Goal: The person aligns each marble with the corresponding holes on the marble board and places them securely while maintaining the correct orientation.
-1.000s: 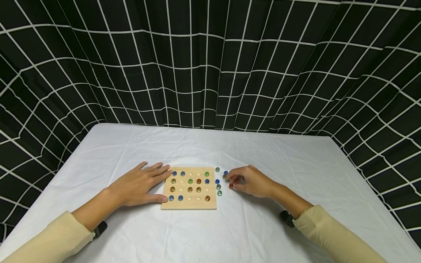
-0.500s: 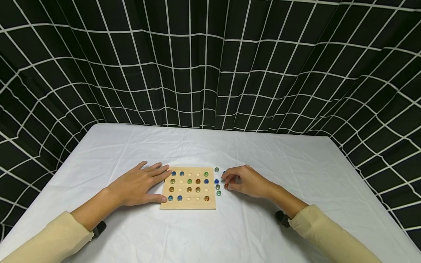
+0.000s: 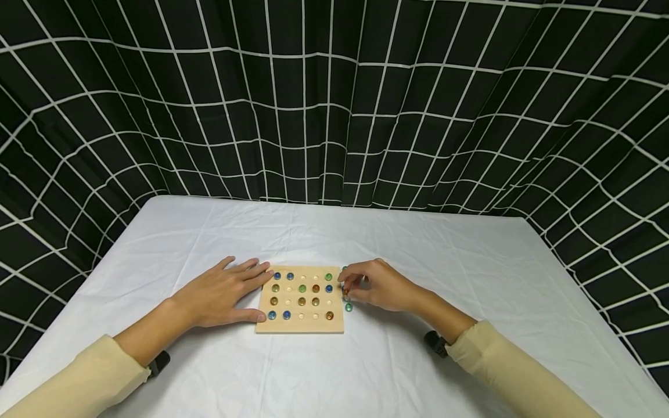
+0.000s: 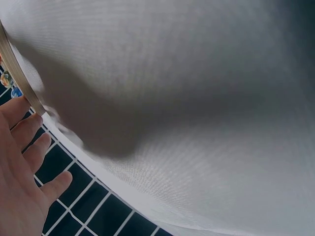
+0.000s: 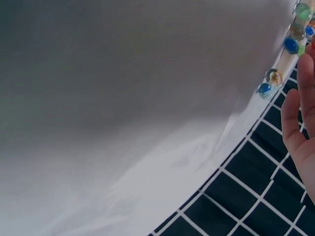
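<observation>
A pale wooden board [image 3: 308, 326] with rows of small hollows lies on the white cloth, several glass marbles seated in them. My left hand [image 3: 219, 295] rests at its left side with fingers spread, fingertips and thumb on the edge. In the left wrist view, those fingers touch the board's rim [image 4: 19, 78]. By the right edge, my right hand [image 3: 380, 285] pinches a reddish-orange marble [image 3: 346, 292] between thumb and fingers. A green marble [image 3: 348, 307] lies on the cloth just below that hand, which partly hides other loose marbles.
In the right wrist view, a blue marble [image 5: 291, 45] and several others lie beside the board. White cloth [image 3: 444, 255] covers the table. A black curtain with a white grid [image 3: 334, 104] hangs behind it.
My right hand has moved left with the reddish-orange marble, from beyond the loose marbles to the board's right edge. My left hand has stayed in place.
</observation>
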Demonstrator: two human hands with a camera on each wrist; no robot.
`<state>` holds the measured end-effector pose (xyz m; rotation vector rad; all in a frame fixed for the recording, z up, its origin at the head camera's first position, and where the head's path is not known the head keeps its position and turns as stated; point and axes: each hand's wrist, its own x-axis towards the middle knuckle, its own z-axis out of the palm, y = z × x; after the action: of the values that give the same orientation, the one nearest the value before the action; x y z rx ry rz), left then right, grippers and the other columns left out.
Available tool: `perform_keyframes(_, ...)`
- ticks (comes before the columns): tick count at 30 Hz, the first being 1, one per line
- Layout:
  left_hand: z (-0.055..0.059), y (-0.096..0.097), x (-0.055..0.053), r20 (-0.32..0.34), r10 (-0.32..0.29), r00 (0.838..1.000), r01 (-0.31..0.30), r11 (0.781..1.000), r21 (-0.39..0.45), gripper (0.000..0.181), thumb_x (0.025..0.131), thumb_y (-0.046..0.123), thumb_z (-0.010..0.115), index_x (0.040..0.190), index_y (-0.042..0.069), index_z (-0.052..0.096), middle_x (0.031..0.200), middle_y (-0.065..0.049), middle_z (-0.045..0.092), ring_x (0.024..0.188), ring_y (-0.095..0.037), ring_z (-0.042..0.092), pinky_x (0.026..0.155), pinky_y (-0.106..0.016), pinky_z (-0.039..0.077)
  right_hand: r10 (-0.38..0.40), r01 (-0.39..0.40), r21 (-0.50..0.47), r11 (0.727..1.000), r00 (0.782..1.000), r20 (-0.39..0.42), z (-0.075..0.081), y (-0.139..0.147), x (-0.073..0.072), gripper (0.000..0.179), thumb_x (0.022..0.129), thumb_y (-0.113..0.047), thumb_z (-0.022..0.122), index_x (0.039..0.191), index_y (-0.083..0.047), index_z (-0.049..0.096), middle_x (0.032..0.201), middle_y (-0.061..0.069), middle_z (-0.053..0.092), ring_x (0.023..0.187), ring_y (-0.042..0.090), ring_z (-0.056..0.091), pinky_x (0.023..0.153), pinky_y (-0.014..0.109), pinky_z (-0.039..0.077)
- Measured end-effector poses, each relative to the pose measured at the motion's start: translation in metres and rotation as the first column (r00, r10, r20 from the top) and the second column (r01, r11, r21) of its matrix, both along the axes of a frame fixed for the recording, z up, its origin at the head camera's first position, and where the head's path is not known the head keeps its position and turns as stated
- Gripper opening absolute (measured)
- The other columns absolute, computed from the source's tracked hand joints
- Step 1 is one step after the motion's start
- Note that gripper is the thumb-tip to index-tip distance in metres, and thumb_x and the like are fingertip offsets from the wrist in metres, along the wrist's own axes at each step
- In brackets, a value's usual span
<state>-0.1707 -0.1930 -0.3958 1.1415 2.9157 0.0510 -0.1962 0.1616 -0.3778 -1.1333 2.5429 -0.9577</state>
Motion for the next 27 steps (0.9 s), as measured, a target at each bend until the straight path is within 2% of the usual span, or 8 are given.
perform_keyframes(7,0.001,-0.001,0.000,0.000,-0.002,1.000,0.002,1.000,0.001,0.090,0.090,0.078,0.040,0.155,0.015,0.038,0.157,-0.005,0.040,0.145,-0.030,0.035,0.113,-0.062,0.026,0.010,-0.010,0.004,1.000,0.999,0.034,0.002,-0.011,0.001,0.024,0.086,0.000,0.076,0.109,-0.003,0.071,0.091,-0.003,0.072,0.084,0.005,0.065,0.079,0.031,0.055)
perform_keyframes(13,0.000,0.000,0.000,0.001,0.000,1.000,0.000,1.000,0.002,0.091,0.090,0.078,0.039,0.155,0.015,0.038,0.157,-0.006,0.039,0.145,-0.030,0.034,0.113,-0.062,0.026,0.003,-0.004,0.045,0.999,1.000,0.022,0.001,-0.020,0.004,0.023,0.086,-0.002,0.075,0.108,-0.005,0.072,0.090,-0.003,0.073,0.083,0.003,0.063,0.078,0.034,0.054)
perform_keyframes(20,-0.001,0.000,-0.001,0.002,0.001,1.000,-0.001,1.000,-0.002,0.091,0.090,0.078,0.040,0.155,0.015,0.038,0.157,-0.005,0.039,0.145,-0.030,0.034,0.113,-0.062,0.025,0.028,-0.029,0.054,0.998,0.999,0.022,-0.001,-0.028,0.006,0.023,0.087,0.000,0.074,0.109,-0.006,0.072,0.089,-0.004,0.072,0.082,0.003,0.063,0.074,0.027,0.054)
perform_keyframes(27,0.000,-0.001,-0.001,-0.002,0.001,1.000,-0.001,1.000,-0.005,0.091,0.090,0.078,0.039,0.155,0.015,0.038,0.157,-0.005,0.039,0.145,-0.030,0.034,0.113,-0.062,0.026,0.035,-0.035,0.077,0.996,0.999,-0.001,0.000,-0.031,0.008,0.023,0.087,-0.003,0.075,0.109,-0.007,0.072,0.089,-0.004,0.072,0.083,0.004,0.062,0.075,0.028,0.054)
